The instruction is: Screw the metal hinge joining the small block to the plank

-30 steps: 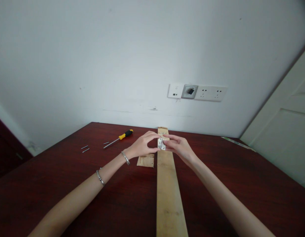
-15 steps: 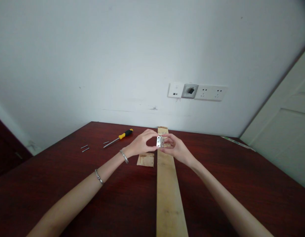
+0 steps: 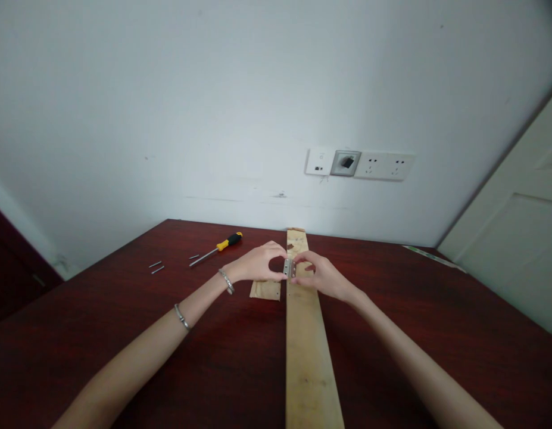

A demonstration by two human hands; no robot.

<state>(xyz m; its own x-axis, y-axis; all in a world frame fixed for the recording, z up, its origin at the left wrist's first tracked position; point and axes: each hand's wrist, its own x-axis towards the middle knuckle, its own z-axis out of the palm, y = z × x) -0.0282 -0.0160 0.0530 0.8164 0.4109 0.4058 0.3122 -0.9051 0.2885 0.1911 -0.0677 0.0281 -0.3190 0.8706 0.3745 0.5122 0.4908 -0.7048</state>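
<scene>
In the head view, the step in hand looks to be the placing or squaring of a small metal butt hinge (image 3: 289, 268) at the far part of a long wooden plank (image 3: 306, 351); the next move seems to call for a steady two-handed hold, so that the leaves neither fold nor slip askew; the hinge is over the plank's left edge, its leaves spread and their holes showing, though whether it rests on the wood or sits just above it I cannot tell. The left hand (image 3: 258, 262) comes in from the left, thumb and forefinger arched into a wide C, their tips grasping the hinge's left leaf at top and bottom; the right hand (image 3: 326, 275) mirrors it from the right, fingers curled and tips pinching the other leaf; both forearms reach well forward over the dark red worktop (image 3: 204, 375), converging at the hinge, the left one wearing two bracelets (image 3: 226, 282). A short wooden offcut (image 3: 265, 291) lies just left of the plank, partly beneath the left hand; farther left are a yellow-and-black screwdriver (image 3: 217, 249) and three slim metal fasteners (image 3: 158, 270), too small to tell as screws or nails.
</scene>
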